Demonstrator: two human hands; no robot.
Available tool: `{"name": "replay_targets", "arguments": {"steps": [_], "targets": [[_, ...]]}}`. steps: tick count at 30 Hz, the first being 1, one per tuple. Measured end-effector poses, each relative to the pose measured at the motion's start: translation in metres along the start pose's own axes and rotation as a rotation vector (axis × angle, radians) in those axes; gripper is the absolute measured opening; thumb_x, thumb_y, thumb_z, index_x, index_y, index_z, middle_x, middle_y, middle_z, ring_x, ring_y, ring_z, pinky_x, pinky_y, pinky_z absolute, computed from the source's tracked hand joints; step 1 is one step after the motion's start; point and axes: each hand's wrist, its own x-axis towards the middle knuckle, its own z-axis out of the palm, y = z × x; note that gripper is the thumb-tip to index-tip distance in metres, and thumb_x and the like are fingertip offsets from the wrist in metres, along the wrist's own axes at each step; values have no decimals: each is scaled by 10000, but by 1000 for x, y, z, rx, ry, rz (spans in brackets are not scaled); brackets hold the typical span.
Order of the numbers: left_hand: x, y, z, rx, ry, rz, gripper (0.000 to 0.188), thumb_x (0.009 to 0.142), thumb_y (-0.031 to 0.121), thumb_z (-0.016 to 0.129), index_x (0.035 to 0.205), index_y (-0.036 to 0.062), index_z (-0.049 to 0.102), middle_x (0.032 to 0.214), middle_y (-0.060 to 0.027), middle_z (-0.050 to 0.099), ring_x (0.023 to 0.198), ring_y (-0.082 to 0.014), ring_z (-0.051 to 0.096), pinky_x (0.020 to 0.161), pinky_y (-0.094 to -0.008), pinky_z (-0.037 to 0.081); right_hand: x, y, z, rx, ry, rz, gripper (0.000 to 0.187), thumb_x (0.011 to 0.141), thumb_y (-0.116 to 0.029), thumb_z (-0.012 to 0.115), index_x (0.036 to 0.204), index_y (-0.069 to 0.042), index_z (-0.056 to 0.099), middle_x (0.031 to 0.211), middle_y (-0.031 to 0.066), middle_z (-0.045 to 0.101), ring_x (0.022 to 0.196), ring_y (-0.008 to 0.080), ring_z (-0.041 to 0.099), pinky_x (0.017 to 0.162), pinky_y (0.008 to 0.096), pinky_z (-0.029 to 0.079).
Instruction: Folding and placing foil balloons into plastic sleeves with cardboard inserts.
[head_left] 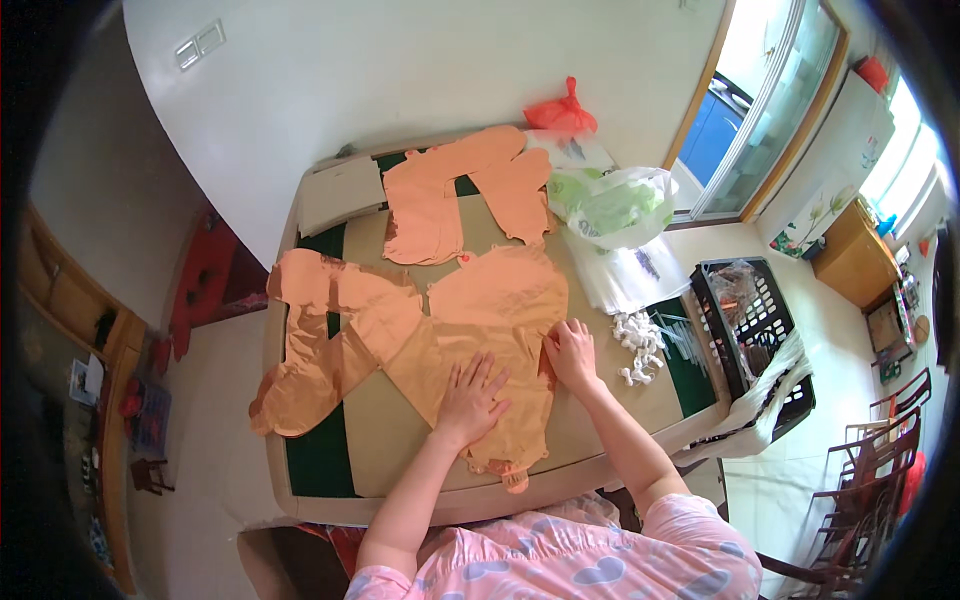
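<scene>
We look down on a broad table point(610, 430), its tan and green top carrying most of what is here. The near foil shape point(500, 290), copper-coloured, lies flat across the middle, reaching toward the person's edge; a left foil shape point(325, 300) lies against or under it, we cannot tell which, and far foil shapes point(425, 190) overlap beyond. We take it they are spread out because such thin, broad pieces crease easily. The left hand point(470, 405) rests palm down on the near one, fingers apart, probably to keep it steady and smooth. The right hand point(572, 358) touches its right edge with bent fingers; we cannot tell whether thumb and forefinger pinch it. Off the table's right end we find a black crate point(706, 318) with crumpled clear plastic inside, contents blurred, and pale strands point(765, 385) draped over it. On the table, a green-and-white plastic bag point(612, 205) sits puffed up, its contents unclear, while a smaller red bag point(565, 112) is knotted shut, hiding what it holds. Clear sticks point(683, 340) lie beside small white pieces point(638, 345), heaped near the right hand, perhaps for easy reach.
</scene>
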Motion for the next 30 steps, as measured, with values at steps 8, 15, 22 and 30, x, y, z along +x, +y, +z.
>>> {"name": "replay_targets", "arguments": {"steps": [8, 15, 22, 30], "targets": [[-3, -1, 0, -20, -4, -6, 556, 935, 449, 514, 1425, 197, 440, 1534, -134, 305, 1436, -305, 240, 1154, -529, 180, 6, -23, -14, 884, -116, 316, 219, 926, -102, 545, 1136, -60, 595, 970, 148, 648, 872, 326, 612, 805, 417, 515], [-3, 1, -1, -33, -17, -16, 551, 933, 455, 511, 1419, 202, 450, 1525, -132, 320, 1424, -301, 262, 1152, -524, 188, -27, -22, 3, -130, -228, -265, 478, 871, -149, 551, 1343, -87, 502, 1475, 162, 383, 1411, 340, 282, 1129, 603, 178], [0, 3, -3, -46, 73, 0, 464, 930, 355, 525, 1335, 130, 516, 1413, -131, 446, 1365, -300, 350, 1124, -526, 246, -37, -42, -1, -53, -233, -385, 500, 921, -193, 528, 1403, -85, 446, 1450, 96, 446, 1355, 280, 395, 1106, 620, 202], [42, 14, -52, -367, 584, -65, 241, 901, 82, 531, 1123, 2, 578, 1161, -176, 592, 1117, -360, 550, 940, -410, 460, -37, -37, 0, -8, -204, -371, 474, 926, -174, 522, 1387, -85, 460, 1450, 91, 445, 1351, 279, 400, 1111, 615, 199]]}}
